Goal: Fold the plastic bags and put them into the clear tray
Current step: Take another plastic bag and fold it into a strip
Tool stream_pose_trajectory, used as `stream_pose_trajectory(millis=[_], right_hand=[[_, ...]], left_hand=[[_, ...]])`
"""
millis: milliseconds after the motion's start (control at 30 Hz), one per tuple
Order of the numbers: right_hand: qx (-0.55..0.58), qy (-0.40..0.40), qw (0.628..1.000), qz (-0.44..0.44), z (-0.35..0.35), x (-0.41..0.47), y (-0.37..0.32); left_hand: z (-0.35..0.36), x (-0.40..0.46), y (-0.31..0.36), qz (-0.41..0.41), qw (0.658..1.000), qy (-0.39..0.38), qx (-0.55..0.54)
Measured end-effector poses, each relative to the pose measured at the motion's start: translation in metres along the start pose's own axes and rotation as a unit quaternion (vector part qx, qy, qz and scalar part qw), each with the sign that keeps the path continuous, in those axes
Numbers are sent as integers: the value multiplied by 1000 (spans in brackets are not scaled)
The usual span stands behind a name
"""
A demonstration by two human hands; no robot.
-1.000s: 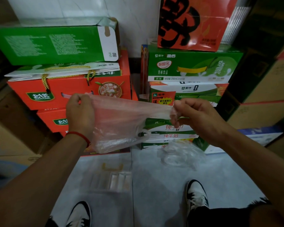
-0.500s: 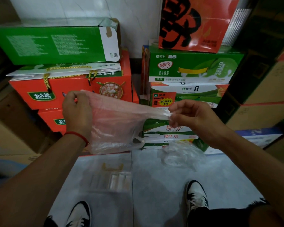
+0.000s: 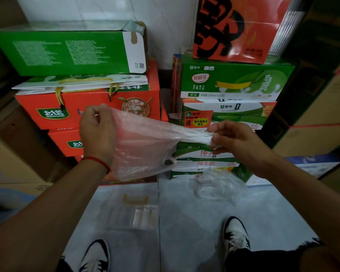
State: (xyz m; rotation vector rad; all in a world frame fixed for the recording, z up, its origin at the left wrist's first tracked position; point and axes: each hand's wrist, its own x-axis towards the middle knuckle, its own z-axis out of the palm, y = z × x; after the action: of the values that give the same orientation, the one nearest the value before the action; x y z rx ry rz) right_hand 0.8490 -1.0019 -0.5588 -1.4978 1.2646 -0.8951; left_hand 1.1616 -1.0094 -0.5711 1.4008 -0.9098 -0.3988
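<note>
Between the two raised hands, a thin, translucent pinkish plastic bag (image 3: 143,146) is stretched out in mid-air, above the pale grey tiled floor (image 3: 194,222). Its upper left corner is pinched by the curled fingers and thumb of the left hand (image 3: 96,134), on whose wrist a red string bracelet (image 3: 98,161) is worn. The opposite end, drawn into a narrow crumpled strip, is pinched between the thumb and fingertips of the right hand (image 3: 236,142). From that taut top edge the bag's body hangs slack, and a looped handle (image 3: 170,161) is seen dangling at its lower right. Down on the floor, a shallow clear plastic tray (image 3: 133,211) is set just ahead of the left black-and-white sneaker (image 3: 96,256); flat, pale folded pieces are seen lying inside it towards its right side, though what they are cannot be told for certain. To the right of the tray, a loose heap of clear crumpled plastic bags (image 3: 218,185) lies on the tiles, ahead of the right black-and-white sneaker (image 3: 236,234) and against the foot of the stacked green-and-white milk cartons (image 3: 234,83). Behind the left hand, red cardboard gift boxes (image 3: 86,108) are stacked, topped by a long green carton (image 3: 67,52). Brown cardboard boxes (image 3: 318,118) are piled at the far right.
</note>
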Motion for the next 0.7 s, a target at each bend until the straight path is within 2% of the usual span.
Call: stream_pose_trajectory(millis=[67, 200, 367, 500, 700], right_hand=[[17, -7, 1000, 9, 0, -1, -2], [-38, -9, 999, 6, -3, -2, -8], [25, 67, 997, 43, 0, 3, -5], [0, 108, 994, -6, 1, 5, -2], [-104, 83, 989, -70, -11, 3, -7]], left_hand=[[-1, 0, 0, 5, 1000, 6, 2], [-4, 2, 0, 32, 999, -1, 23], [0, -12, 6, 60, 997, -40, 13], [0, -10, 3, 60, 997, -39, 19], [-3, -10, 11, 86, 995, -30, 42]])
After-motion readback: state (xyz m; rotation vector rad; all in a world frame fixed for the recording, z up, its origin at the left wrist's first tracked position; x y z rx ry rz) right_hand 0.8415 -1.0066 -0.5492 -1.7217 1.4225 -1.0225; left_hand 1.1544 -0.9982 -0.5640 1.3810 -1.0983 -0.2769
